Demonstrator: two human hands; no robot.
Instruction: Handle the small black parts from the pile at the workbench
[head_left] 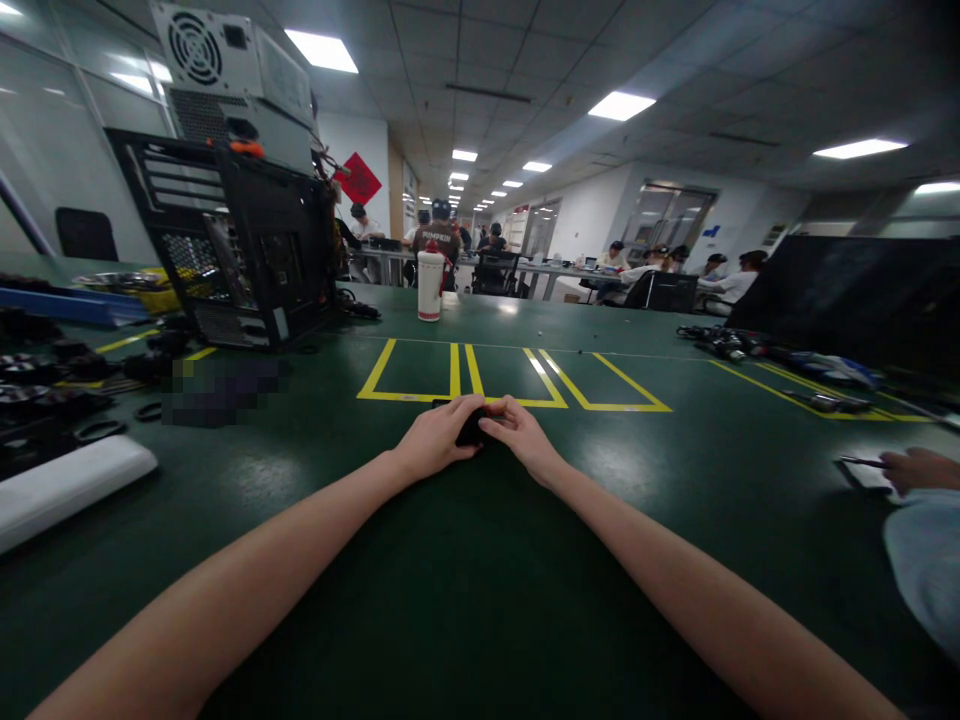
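Both hands meet over the green table (360, 620), just in front of the yellow tape outlines (501, 402). My left hand (441, 436) is curled round a small black object (470, 430), gripping it from the left. From the right, my right hand (520, 436) closes on the same object, thumb and fingers pressed to it. Most of the object is covered by my fingers, so its kind does not show. A dark edge sticks out behind my left fingers.
An open black computer case (247, 240) with a power supply (232, 60) on top stands at the left. A white bottle (430, 285) stands farther back. A white block (67, 485) and dark parts lie left. At right, another person's hand (922, 470) holds a pen.
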